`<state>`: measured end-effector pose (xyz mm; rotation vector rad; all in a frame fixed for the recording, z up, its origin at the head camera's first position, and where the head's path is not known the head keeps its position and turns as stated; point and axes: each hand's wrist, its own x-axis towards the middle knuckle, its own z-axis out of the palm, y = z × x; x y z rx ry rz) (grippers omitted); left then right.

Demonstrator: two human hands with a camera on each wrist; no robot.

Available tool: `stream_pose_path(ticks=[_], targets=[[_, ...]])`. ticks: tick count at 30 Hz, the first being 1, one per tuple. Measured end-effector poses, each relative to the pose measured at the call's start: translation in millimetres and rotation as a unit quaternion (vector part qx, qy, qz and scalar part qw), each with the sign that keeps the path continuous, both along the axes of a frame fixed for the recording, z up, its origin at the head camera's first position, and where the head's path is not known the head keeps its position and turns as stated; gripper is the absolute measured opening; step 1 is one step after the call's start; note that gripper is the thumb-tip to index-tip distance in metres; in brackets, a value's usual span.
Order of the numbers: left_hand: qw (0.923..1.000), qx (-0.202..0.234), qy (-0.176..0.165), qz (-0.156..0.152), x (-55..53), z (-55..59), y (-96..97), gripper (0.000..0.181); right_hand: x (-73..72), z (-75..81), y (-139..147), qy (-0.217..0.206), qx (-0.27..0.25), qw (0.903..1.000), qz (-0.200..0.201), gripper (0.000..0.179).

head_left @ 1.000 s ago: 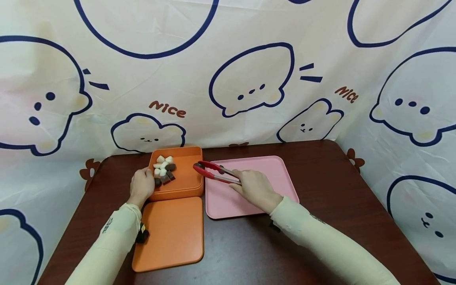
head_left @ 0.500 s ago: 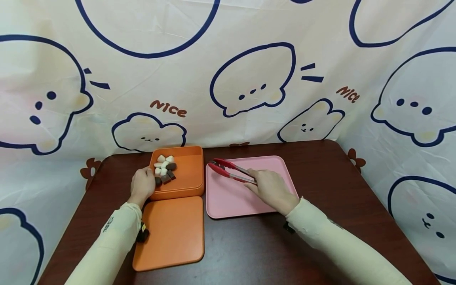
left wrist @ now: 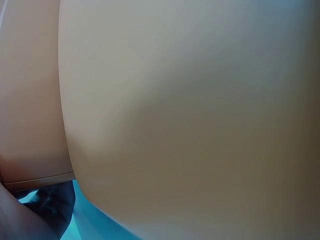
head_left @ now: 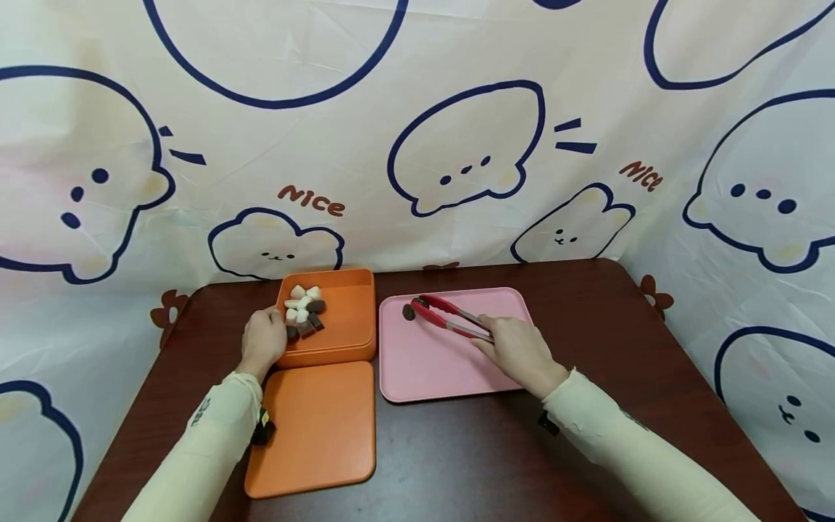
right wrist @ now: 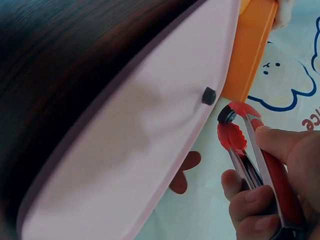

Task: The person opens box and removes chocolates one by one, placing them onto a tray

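Note:
My right hand (head_left: 522, 351) grips red-tipped metal tongs (head_left: 457, 317) over the pink tray (head_left: 443, 370). A dark brown chunk (right wrist: 227, 115) is pinched between the tong tips in the right wrist view. Close to those tips, another dark chunk (head_left: 409, 312) lies at the tray's far left. With my left hand (head_left: 262, 337) I hold the left wall of the orange box (head_left: 346, 319); its fingertips are partly hidden. Inside that box, white marshmallow-like pieces (head_left: 303, 304) and dark brown pieces (head_left: 308, 328) cluster along the left side.
A flat orange lid (head_left: 320, 428) lies in front of the box and fills most of the left wrist view. Dark wooden table (head_left: 450, 464) surrounds the tray on its right and front. A printed curtain (head_left: 365, 145) stands behind and at both sides.
The tongs have travelled right from above the box's right edge to over the tray, with the dark chunk between their tips. My left hand keeps its place on the box.

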<state>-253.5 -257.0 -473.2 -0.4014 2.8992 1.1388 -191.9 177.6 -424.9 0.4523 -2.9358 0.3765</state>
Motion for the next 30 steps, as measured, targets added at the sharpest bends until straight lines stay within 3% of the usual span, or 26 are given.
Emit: stream_pose_path(ticks=[5,16,22,30], targets=[[1.0,0.004,-0.003,-0.004,0.8,0.5,-0.5,0.049,-1.2,-4.5,3.8,-0.017,0.004,0.9997,-0.017,0.035],[0.9999,0.009,-0.011,-0.004,1.0,-1.0,-2.0,0.055,-8.2,-12.3,3.8,-0.014,0.008,0.9998,-0.013,0.024],[0.9999,0.005,-0.011,0.005,-0.5,-1.4,-2.0,0.048,-10.4,-15.7,1.2,-0.012,0.017,0.9998,-0.008,0.023],[1.0,-0.001,-0.003,0.005,-0.5,-0.8,-0.8,0.045,-9.0,-13.9,0.2,-0.036,0.01,0.9991,-0.019,0.04]])
